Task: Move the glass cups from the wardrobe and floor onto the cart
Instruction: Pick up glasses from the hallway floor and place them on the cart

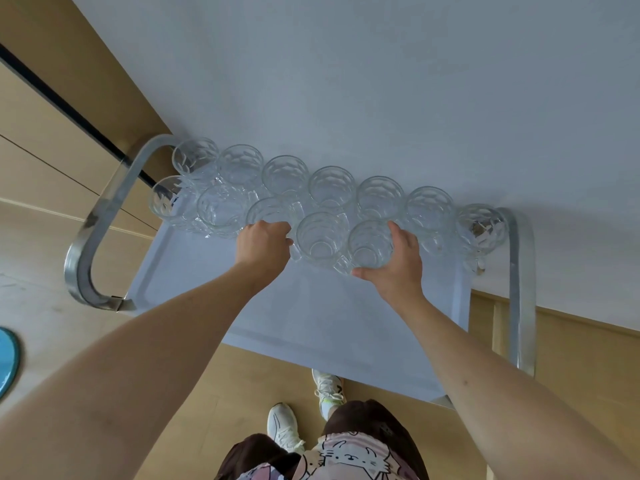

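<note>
On cart tray (214, 303): my right hand (393, 263) wraps front-row glass mug (370, 243); my left hand (265, 245) curled at neighbouring glass mug (272, 213), grip unclear.

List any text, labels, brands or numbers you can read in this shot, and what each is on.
None can be read.
The glass cups, cart tray and its metal handles carry no print.
The person's shirt shows only cartoon cat drawings, no letters.
Shoes: any marking is too small to tell.
</note>
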Tool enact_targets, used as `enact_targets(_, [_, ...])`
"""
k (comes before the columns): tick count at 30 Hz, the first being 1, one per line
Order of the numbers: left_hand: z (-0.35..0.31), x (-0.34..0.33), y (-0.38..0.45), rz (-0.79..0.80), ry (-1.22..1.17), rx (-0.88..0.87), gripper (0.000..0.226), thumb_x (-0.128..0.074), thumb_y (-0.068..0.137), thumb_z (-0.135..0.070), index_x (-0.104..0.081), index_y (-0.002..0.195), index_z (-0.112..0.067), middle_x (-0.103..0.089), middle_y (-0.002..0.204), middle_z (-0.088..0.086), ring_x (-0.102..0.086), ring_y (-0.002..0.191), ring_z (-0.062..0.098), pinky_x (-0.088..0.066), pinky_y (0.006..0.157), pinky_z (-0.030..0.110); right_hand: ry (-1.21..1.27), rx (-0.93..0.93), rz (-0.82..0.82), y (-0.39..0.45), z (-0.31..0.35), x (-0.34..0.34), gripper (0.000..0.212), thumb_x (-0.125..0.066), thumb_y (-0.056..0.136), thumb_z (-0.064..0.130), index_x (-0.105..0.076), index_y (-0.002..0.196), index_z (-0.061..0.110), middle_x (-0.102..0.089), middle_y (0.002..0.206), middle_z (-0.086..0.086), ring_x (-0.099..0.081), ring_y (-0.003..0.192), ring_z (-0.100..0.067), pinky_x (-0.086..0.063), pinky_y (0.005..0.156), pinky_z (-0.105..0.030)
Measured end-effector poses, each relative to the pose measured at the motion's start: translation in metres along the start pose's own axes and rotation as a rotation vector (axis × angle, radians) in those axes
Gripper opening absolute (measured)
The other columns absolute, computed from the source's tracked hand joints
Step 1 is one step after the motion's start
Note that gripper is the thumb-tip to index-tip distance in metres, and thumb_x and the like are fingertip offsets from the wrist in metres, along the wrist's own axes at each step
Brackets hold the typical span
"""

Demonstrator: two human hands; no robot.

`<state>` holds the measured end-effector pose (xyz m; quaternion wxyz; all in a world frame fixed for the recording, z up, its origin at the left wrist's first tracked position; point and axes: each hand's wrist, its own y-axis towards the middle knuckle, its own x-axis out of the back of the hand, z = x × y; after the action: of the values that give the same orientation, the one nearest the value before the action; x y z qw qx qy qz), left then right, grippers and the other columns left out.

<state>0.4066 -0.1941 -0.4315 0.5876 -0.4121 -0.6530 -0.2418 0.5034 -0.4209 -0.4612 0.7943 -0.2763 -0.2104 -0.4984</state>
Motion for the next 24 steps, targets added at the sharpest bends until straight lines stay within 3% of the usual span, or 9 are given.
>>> enact_targets(3, [0.000,0.001,-0.001,0.015,0.003,0.002,0.020,-0.064,0.096,-0.022,-0.062,0.083,-0.006,-0.065,0.075,0.015,-0.058,0.071,0.038,-0.045,0.062,0.036,-0.007,0.009,0.011,-0.002,0.000,0.001,0.117,-0.099,0.057,0.027,-0.035,0.155,0.019,-0.036,0.149,-0.004,-0.043,0.131,-0.017,-0.029,0.097,-0.017])
enact_targets(7, [-0.002,0.008,-0.001,0.093,-0.017,-0.005,0.017,-0.061,0.098,-0.023,-0.065,0.103,-0.007,-0.071,0.096,0.013,-0.065,0.089,0.036,-0.053,0.076,0.041,-0.027,-0.001,0.044,-0.004,0.004,0.002,0.119,-0.097,0.060,0.030,-0.029,0.157,0.021,-0.033,0.152,-0.004,-0.040,0.135,-0.017,-0.029,0.097,-0.019])
enact_targets(12, [-0.010,0.022,-0.007,0.118,0.021,-0.057,0.034,-0.063,0.095,-0.027,-0.060,0.124,-0.011,-0.067,0.108,0.009,-0.058,0.108,0.032,-0.045,0.082,0.038,-0.076,-0.016,0.060,-0.014,0.013,0.010,0.121,-0.095,0.066,0.033,-0.021,0.161,0.019,-0.025,0.165,-0.005,-0.025,0.151,-0.022,-0.025,0.120,-0.033])
enact_targets(18, [-0.019,0.047,-0.019,0.095,-0.035,-0.196,0.045,-0.064,0.094,-0.029,-0.056,0.136,-0.016,-0.066,0.115,0.008,-0.055,0.115,0.031,-0.044,0.094,0.040,-0.157,0.008,0.009,-0.037,0.032,0.026,0.111,-0.091,0.072,0.038,-0.025,0.159,0.020,-0.022,0.167,-0.006,-0.021,0.153,-0.026,-0.024,0.123,-0.039])
enact_targets(24, [-0.029,0.077,-0.038,0.043,-0.073,-0.373,0.054,-0.064,0.095,-0.033,-0.049,0.145,-0.020,-0.059,0.137,0.004,-0.048,0.130,0.028,-0.041,0.103,0.040,-0.221,0.029,-0.087,-0.071,0.062,0.042,0.104,-0.086,0.076,0.045,-0.028,0.159,0.022,-0.018,0.167,-0.007,-0.018,0.153,-0.028,-0.026,0.121,-0.042])
